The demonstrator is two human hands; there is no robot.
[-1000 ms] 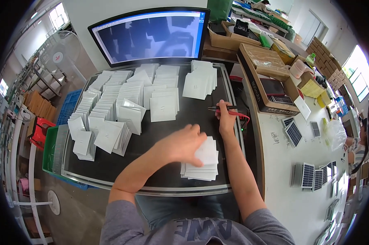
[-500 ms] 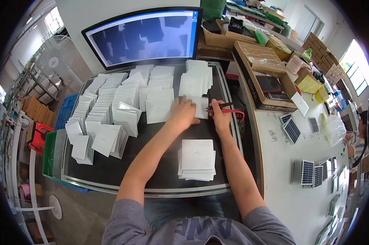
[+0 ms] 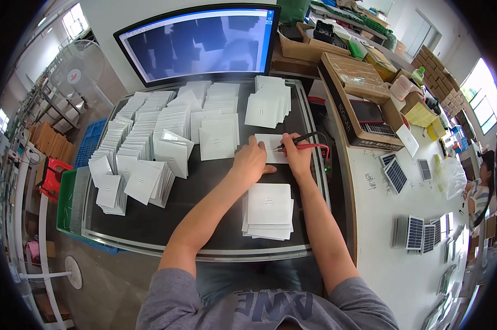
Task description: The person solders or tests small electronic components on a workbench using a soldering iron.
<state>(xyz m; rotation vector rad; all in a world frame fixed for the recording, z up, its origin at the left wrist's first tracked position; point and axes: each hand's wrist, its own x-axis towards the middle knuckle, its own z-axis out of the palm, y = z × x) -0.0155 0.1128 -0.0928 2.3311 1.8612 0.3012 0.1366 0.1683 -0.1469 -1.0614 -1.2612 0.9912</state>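
Flat on the dark work surface, a thin white square panel [image 3: 266, 142] lies between my hands. My left hand [image 3: 250, 160] grips its near left corner, fingers along the left side and thumb by the near edge. A pair of test probes [image 3: 287, 146], one red and one black, is closed in my right hand [image 3: 298, 156]. Their tips are at the middle of the panel; whether they touch it I cannot tell. Nearer me sits a stack of similar white panels [image 3: 269, 204]. Another stack [image 3: 268, 108] stands beyond the panel.
Rows of white panels [image 3: 171, 124] fill the left half of the surface. A monitor [image 3: 199, 47] stands at the back. On the right, a side table [image 3: 372, 220] carries an open cardboard box [image 3: 378, 144] and small solar panels [image 3: 414, 232]. Another person [image 3: 482, 184] is at far right.
My left hand has shifted slightly right and nearer me, uncovering more of the panel. The probes remain in my right hand over the panel. The whole view has shifted slightly.
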